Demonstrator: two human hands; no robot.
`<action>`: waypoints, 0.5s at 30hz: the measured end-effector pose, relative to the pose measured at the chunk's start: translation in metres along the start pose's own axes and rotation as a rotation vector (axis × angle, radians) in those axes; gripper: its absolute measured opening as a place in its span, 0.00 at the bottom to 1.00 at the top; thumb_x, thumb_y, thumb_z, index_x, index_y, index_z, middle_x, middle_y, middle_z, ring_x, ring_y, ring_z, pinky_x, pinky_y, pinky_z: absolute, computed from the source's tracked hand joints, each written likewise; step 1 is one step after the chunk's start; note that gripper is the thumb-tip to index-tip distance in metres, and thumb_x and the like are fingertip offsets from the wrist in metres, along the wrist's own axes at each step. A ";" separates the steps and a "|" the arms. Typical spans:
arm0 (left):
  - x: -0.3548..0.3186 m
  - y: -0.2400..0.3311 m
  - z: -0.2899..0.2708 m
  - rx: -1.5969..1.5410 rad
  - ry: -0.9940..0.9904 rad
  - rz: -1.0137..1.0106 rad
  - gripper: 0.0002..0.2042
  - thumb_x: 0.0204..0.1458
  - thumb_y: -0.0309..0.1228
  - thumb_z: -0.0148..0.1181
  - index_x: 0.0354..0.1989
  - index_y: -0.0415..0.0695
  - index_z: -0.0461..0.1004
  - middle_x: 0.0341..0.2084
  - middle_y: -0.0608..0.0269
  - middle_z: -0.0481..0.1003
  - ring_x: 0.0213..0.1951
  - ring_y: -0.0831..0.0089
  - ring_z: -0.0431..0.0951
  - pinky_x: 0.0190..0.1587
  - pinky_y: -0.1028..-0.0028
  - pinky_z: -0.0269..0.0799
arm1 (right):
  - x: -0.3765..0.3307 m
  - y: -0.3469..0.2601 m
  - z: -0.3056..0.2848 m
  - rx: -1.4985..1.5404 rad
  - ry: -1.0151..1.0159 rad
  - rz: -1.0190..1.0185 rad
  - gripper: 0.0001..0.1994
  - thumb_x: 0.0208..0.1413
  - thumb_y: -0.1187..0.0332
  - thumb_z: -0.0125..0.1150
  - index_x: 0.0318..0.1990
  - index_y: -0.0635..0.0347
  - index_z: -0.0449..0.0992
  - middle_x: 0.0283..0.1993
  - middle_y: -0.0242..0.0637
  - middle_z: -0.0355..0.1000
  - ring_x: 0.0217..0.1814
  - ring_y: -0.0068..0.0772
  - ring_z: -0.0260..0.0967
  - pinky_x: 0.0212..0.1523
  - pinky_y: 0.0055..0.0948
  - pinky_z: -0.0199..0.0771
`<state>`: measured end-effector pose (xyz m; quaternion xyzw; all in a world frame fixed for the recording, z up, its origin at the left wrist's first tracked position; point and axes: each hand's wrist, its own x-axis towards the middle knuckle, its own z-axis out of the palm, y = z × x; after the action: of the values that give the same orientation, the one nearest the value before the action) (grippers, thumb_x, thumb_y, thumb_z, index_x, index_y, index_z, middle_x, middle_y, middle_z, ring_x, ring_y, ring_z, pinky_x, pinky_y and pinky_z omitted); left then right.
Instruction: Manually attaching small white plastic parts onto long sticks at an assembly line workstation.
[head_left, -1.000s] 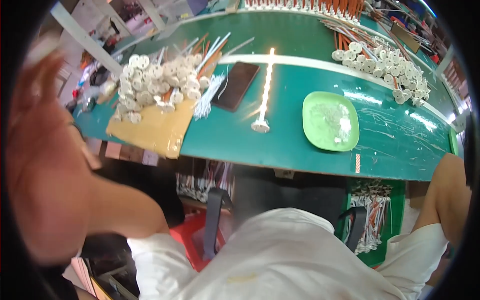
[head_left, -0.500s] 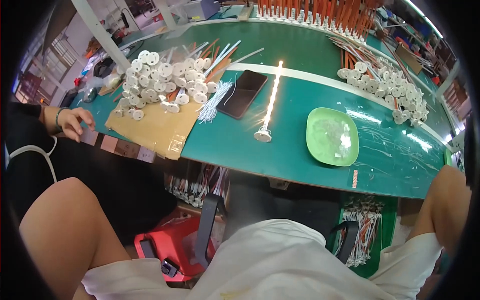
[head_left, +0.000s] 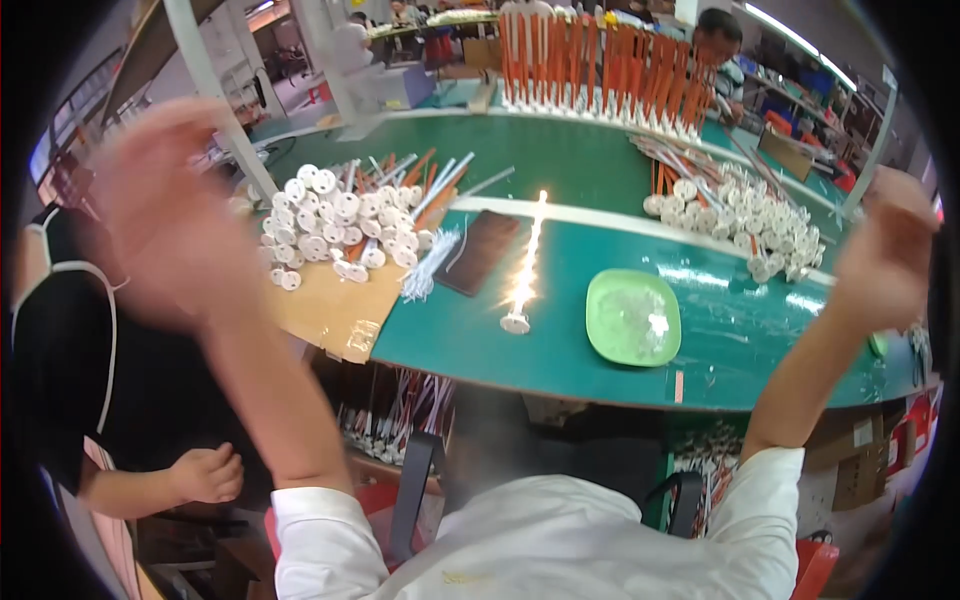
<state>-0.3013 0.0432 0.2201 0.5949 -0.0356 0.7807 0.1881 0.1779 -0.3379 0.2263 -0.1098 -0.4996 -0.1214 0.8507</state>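
White foot nearest the wearer and glowing tip away, the lit strip (head_left: 530, 250) has its long axis running outward between the hands, leaning slightly rightward. Most stems of the left pile (head_left: 330, 215) point away and rightward from the left hand (head_left: 165, 215); those of the right pile (head_left: 755, 215) point away and leftward from the right hand (head_left: 890, 245).

Rightward of the left hand come cardboard (head_left: 330, 305), white cords (head_left: 432, 265) and a dark slab (head_left: 480, 255), before the strip. Leftward of the right hand sits a green tray (head_left: 603, 310). Below the left hand is a co-worker's hand (head_left: 210, 475).

The strip is well apart from both hands; each pile appears beside its own. Both hands are blurred: I cannot tell finger spread or hold.
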 end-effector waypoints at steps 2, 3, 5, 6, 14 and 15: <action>-0.051 -0.046 0.082 0.061 -0.244 -0.132 0.07 0.59 0.25 0.58 0.31 0.38 0.80 0.28 0.63 0.80 0.30 0.77 0.77 0.35 0.75 0.72 | -0.062 0.077 0.068 -0.511 -0.403 0.074 0.14 0.63 0.70 0.47 0.38 0.72 0.78 0.42 0.47 0.77 0.46 0.36 0.74 0.53 0.32 0.72; -0.076 -0.076 0.094 0.112 -0.275 -0.332 0.07 0.57 0.25 0.63 0.27 0.38 0.79 0.21 0.69 0.78 0.24 0.80 0.73 0.29 0.74 0.69 | -0.088 0.095 0.099 -0.803 -0.432 0.186 0.12 0.62 0.71 0.51 0.34 0.69 0.79 0.38 0.41 0.78 0.41 0.30 0.74 0.46 0.28 0.71; -0.126 -0.112 0.119 0.327 -0.374 -0.458 0.12 0.58 0.32 0.63 0.26 0.37 0.79 0.17 0.61 0.78 0.20 0.75 0.75 0.26 0.70 0.69 | -0.135 0.120 0.135 -0.972 -0.776 0.453 0.06 0.56 0.70 0.62 0.35 0.63 0.81 0.31 0.35 0.77 0.33 0.27 0.73 0.37 0.28 0.71; -0.152 -0.132 0.124 0.363 -0.414 -0.458 0.12 0.58 0.33 0.63 0.26 0.37 0.80 0.18 0.58 0.78 0.20 0.72 0.77 0.26 0.70 0.69 | -0.155 0.130 0.152 -0.982 -1.095 0.661 0.09 0.53 0.66 0.68 0.37 0.61 0.82 0.32 0.38 0.78 0.33 0.31 0.75 0.37 0.29 0.74; -0.235 -0.158 0.151 0.184 -0.414 -0.582 0.12 0.59 0.33 0.63 0.27 0.38 0.79 0.15 0.60 0.76 0.18 0.77 0.74 0.24 0.74 0.68 | -0.278 0.178 0.147 -1.076 -1.729 0.652 0.11 0.60 0.61 0.60 0.40 0.58 0.79 0.28 0.46 0.76 0.32 0.52 0.78 0.33 0.50 0.79; -0.235 -0.153 0.147 0.147 -0.399 -0.533 0.12 0.58 0.33 0.63 0.27 0.38 0.79 0.15 0.60 0.76 0.18 0.77 0.73 0.23 0.74 0.67 | -0.273 0.184 0.144 -1.094 -1.753 0.623 0.10 0.60 0.63 0.59 0.39 0.58 0.79 0.27 0.45 0.76 0.31 0.52 0.78 0.33 0.49 0.79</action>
<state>-0.0631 0.0851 0.0151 0.7361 0.1415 0.5728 0.3317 -0.0112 -0.0928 0.0435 -0.6460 -0.7627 0.0147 0.0256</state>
